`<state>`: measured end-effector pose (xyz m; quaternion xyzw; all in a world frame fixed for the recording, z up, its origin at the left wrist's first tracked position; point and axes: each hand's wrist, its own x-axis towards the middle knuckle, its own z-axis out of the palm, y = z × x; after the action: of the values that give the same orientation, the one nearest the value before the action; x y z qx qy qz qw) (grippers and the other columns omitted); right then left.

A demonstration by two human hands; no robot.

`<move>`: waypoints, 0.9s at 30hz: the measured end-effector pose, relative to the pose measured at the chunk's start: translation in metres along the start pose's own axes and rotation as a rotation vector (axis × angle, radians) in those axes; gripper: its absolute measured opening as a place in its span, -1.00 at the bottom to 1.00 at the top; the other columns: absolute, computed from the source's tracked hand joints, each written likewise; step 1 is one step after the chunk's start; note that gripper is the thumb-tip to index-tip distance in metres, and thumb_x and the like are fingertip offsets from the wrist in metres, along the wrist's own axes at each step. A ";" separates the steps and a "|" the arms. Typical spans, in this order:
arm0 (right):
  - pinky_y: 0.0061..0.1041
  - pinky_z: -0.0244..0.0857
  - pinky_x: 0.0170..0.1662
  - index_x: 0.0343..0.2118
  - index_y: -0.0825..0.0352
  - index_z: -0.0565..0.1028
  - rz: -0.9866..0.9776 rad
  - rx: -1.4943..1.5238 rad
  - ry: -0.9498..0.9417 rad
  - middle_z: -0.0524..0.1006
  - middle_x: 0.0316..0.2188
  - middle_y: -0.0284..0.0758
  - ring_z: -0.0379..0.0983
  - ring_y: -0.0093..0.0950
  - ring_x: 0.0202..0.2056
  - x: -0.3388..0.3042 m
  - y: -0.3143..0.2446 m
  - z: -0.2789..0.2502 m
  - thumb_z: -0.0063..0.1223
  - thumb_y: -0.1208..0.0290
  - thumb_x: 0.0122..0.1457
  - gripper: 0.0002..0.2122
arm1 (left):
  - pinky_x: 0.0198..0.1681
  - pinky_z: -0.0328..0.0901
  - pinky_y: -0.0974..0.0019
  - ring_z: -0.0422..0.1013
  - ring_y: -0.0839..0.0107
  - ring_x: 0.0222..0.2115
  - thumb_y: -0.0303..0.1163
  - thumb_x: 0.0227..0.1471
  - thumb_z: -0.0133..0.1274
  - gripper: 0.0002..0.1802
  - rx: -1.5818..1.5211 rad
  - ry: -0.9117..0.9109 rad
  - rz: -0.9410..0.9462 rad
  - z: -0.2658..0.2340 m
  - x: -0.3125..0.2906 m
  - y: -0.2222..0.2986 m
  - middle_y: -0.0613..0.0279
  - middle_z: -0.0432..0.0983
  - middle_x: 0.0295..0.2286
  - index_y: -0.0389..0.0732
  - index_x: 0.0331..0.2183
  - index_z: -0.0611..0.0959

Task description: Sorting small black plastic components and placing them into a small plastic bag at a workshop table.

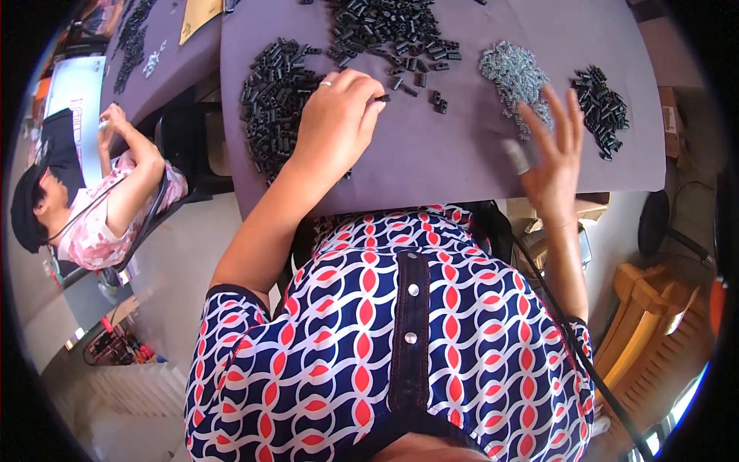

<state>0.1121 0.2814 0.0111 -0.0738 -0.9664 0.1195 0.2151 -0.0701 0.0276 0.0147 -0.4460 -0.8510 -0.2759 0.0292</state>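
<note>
My left hand (339,115), a ring on one finger, pinches a small black plastic piece (383,98) at its fingertips. It is over the right edge of a heap of black plastic pieces (265,115). My right hand (553,158) has its fingers spread and nothing visible in it, and it is slightly blurred. A pale wrapping (516,156) covers its thumb. Just beyond that hand lies a pile of small silver springs (508,69), partly hidden by the fingers. To the right of the springs is a smaller heap of black pieces (600,108).
A large heap of black parts (385,27) spreads across the far middle of the grey-brown table (439,162), several strays beside it. Another person (100,200) in a dark cap sits at a table on the left. Stacked yellow-brown plastic items (647,323) stand at right.
</note>
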 end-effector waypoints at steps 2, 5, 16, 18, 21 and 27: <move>0.05 -0.11 0.33 0.06 0.13 0.50 -0.009 -0.023 -0.062 0.25 0.26 -0.29 -0.05 -0.10 0.35 -0.006 -0.010 0.004 0.33 0.37 -0.05 -0.48 | -0.22 0.37 0.29 0.49 0.29 -0.34 -0.51 -0.01 0.18 -0.87 -0.071 0.048 0.010 -0.003 -0.008 0.009 0.22 0.55 -0.36 -0.25 -0.34 0.59; 0.15 -0.21 0.33 0.09 0.10 0.49 0.052 -0.093 -0.158 0.15 0.31 -0.28 -0.16 -0.07 0.38 -0.012 -0.016 0.010 0.31 0.21 -0.01 -0.47 | -0.33 0.32 0.55 0.41 0.70 -0.43 -0.56 0.06 0.18 -0.87 -0.619 -0.151 -0.328 -0.010 -0.018 0.020 0.40 0.53 -0.46 -0.30 -0.29 0.58; 0.14 -0.24 0.34 0.11 0.07 0.48 0.074 -0.068 -0.226 0.15 0.32 -0.25 -0.17 -0.08 0.39 -0.025 -0.031 0.005 0.27 0.21 0.05 -0.49 | -0.23 0.35 0.54 0.46 0.64 -0.33 -0.57 0.07 0.16 -0.76 -0.882 -0.232 -0.421 -0.005 -0.035 0.024 0.34 0.57 -0.37 -0.30 -0.16 0.63; 0.14 -0.23 0.34 0.08 0.10 0.51 0.079 -0.097 -0.236 0.16 0.31 -0.25 -0.17 -0.09 0.39 -0.027 -0.030 0.004 0.28 0.25 0.05 -0.53 | -0.23 0.35 0.51 0.46 0.62 -0.34 -0.56 0.06 0.16 -0.78 -0.857 -0.244 -0.404 -0.006 -0.036 0.026 0.32 0.58 -0.37 -0.31 -0.19 0.64; 0.12 -0.21 0.34 0.05 0.12 0.52 0.061 -0.050 -0.185 0.16 0.31 -0.25 -0.15 -0.09 0.38 -0.027 -0.032 0.002 0.27 0.32 0.05 -0.56 | -0.24 0.34 0.49 0.46 0.61 -0.34 -0.55 0.06 0.17 -0.79 -0.845 -0.246 -0.391 -0.010 -0.037 0.030 0.31 0.59 -0.37 -0.30 -0.20 0.65; 0.11 -0.19 0.33 0.01 0.20 0.53 0.074 -0.084 -0.173 0.18 0.29 -0.25 -0.12 -0.08 0.37 -0.012 -0.033 0.010 0.29 0.37 0.00 -0.56 | -0.25 0.34 0.48 0.46 0.59 -0.35 -0.54 0.06 0.16 -0.80 -0.838 -0.255 -0.385 -0.009 -0.036 0.033 0.29 0.59 -0.37 -0.30 -0.20 0.66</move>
<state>0.1155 0.2450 0.0066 -0.1080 -0.9822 0.0929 0.1228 -0.0249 0.0113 0.0260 -0.2839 -0.7304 -0.5386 -0.3095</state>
